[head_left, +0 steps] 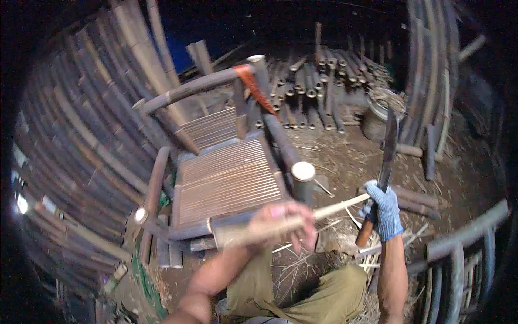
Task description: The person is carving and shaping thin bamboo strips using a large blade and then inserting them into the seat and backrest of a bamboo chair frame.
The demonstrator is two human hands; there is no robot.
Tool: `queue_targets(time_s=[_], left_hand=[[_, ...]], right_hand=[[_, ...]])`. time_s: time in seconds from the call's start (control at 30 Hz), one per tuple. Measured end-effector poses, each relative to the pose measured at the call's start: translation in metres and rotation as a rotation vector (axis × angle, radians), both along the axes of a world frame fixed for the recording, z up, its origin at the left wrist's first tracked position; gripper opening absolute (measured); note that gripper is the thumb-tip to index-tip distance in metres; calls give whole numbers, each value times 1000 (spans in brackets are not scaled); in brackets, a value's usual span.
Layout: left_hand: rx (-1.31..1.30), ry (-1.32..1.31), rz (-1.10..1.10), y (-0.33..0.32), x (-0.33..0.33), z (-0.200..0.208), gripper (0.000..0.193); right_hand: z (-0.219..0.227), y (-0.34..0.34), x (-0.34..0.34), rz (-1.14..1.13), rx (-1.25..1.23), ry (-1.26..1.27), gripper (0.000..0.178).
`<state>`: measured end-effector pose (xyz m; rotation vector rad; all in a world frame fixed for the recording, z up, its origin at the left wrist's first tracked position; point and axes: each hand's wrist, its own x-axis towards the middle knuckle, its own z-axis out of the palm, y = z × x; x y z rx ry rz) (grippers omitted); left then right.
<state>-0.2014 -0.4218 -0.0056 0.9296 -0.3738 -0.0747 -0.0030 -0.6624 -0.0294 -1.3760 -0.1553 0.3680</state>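
My bare left hand (288, 216), blurred by motion, is closed around a pale split bamboo strip (334, 208). The strip's wide end lies in front of the chair's front rail, above my left forearm. Its narrow end reaches my right hand (386, 209), which wears a pale blue knitted glove. That hand grips a long-bladed knife (388, 148), dark blade pointing up and brown wooden handle showing below the fist. The strip's tip meets the glove beside the knife; whether the fingers pinch it, I cannot tell. Beyond my left hand stands a bamboo chair (226, 183) with a slatted seat.
Long bamboo poles (81, 108) lean along the left side. An orange strap (253, 89) hangs on the chair. Cut bamboo tubes (310, 89) are stacked behind, near a bucket (375, 121) of shavings. A bamboo frame (467, 243) stands at the right; shavings litter the floor.
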Motion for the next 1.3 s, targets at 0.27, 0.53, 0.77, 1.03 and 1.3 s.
queue_targets(time_s=[0.27, 0.53, 0.77, 1.03, 1.3], left_hand=[[1008, -160, 1353, 129, 76, 91, 38], [1554, -325, 1245, 296, 155, 59, 48], [1750, -296, 1340, 394, 173, 30, 21], [1793, -105, 1280, 441, 169, 17, 65], [1812, -79, 1272, 443, 168, 15, 60]], right_hand=[[-24, 37, 40, 117, -78, 233, 20], [-53, 13, 17, 276, 254, 349, 31], [-18, 45, -84, -30, -241, 443, 37], [-8, 104, -112, -112, -197, 484, 25], [-24, 123, -111, -73, -117, 469, 41]])
